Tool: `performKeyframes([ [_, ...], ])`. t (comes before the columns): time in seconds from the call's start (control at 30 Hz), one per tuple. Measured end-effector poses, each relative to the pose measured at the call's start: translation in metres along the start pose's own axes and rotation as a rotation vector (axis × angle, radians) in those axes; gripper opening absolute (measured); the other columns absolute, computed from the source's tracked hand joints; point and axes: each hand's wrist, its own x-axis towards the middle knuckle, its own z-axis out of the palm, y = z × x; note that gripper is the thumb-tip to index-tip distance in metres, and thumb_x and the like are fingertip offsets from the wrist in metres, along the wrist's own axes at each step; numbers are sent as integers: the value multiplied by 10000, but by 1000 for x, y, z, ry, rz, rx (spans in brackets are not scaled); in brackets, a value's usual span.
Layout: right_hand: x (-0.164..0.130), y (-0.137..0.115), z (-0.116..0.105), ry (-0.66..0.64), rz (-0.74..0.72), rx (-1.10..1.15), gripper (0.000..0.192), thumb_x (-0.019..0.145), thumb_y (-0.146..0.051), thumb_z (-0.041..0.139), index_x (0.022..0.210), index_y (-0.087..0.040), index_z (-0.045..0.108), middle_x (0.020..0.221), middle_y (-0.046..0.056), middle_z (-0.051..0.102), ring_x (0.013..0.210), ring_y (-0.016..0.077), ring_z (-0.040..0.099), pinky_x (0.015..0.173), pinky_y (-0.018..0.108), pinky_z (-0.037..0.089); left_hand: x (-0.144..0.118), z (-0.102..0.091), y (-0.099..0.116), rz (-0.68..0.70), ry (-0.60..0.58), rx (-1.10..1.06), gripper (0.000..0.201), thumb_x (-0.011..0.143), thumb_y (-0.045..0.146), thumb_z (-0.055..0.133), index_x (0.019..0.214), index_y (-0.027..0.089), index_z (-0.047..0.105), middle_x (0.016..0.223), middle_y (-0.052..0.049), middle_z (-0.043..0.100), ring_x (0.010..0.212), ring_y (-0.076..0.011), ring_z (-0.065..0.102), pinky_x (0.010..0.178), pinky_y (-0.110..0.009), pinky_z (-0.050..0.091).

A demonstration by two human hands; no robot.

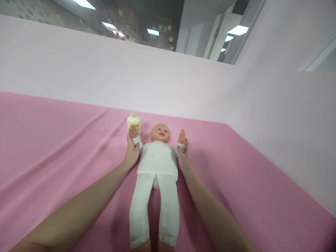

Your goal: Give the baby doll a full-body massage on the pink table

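Note:
A baby doll (157,159) with a white cloth body lies on its back on the pink sheet (76,147), its head at the far end and its feet toward me. Both of its arms are bent up beside the head. My left hand (131,150) is wrapped round the doll's forearm on the left, just under its small plastic hand. On the other side, my right hand (185,154) grips the doll's other forearm near the wrist. Behind the doll's left-side hand stands a pale yellow pump bottle (134,120), partly covered by it.
A white wall (126,80) rises behind the sheet's far edge, and another white wall (283,122) stands along the right. Above the far wall, glass (147,21) shows ceiling lights and heart-shaped stickers. Folds run across the sheet at left.

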Motion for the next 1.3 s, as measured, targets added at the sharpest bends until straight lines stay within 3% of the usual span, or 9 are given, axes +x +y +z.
performKeyframes([
  [0.17,-2,-5,0,-108,-67,-63,455,825,-221,540,1277,-241,581,1287,81,632,1192,242,583,1039,460,468,-1,0,1,166,-136,135,650,860,119,426,1494,251,374,1435,-97,495,1361,-256,438,1174,-506,328],
  [0.33,-2,-2,2,-194,-184,-73,448,774,-105,458,1125,-257,691,1250,63,644,1197,222,580,1100,473,421,-2,1,-7,253,-208,238,669,759,16,382,1334,272,610,1252,-74,598,1241,-243,529,1130,-490,389],
  [0.43,-1,-1,2,-223,-223,-87,473,752,-75,430,1070,-272,719,1225,50,657,1193,212,584,1109,476,415,-2,2,-12,258,-237,274,686,733,2,382,1295,291,648,1222,-72,614,1211,-251,543,1091,-504,422],
  [0.6,-1,1,2,-218,-209,-110,442,795,-115,443,1123,-265,699,1243,54,649,1205,216,572,1115,465,411,-2,2,-10,248,-238,268,669,762,20,383,1335,283,608,1264,-76,605,1237,-259,530,1101,-505,405],
  [0.77,-1,1,1,-113,-86,-97,525,862,-274,552,1383,-248,488,1396,97,552,1287,243,519,1109,468,405,-2,3,-2,155,-167,206,592,854,150,474,1440,225,437,1356,-114,549,1283,-278,498,1110,-500,391],
  [0.93,2,6,1,3,41,-18,670,835,-308,573,1453,-226,327,1412,145,515,1234,243,569,1035,445,471,-2,2,-6,-7,-102,87,657,846,242,579,1450,206,324,1285,-121,537,1168,-256,554,1030,-452,462],
  [1.3,0,-4,1,16,34,-15,523,776,-267,629,1283,-224,510,1264,97,623,1104,219,613,964,392,491,-3,1,1,-24,-82,43,764,835,275,634,1491,239,245,1384,-130,477,1270,-279,496,1086,-482,413],
])
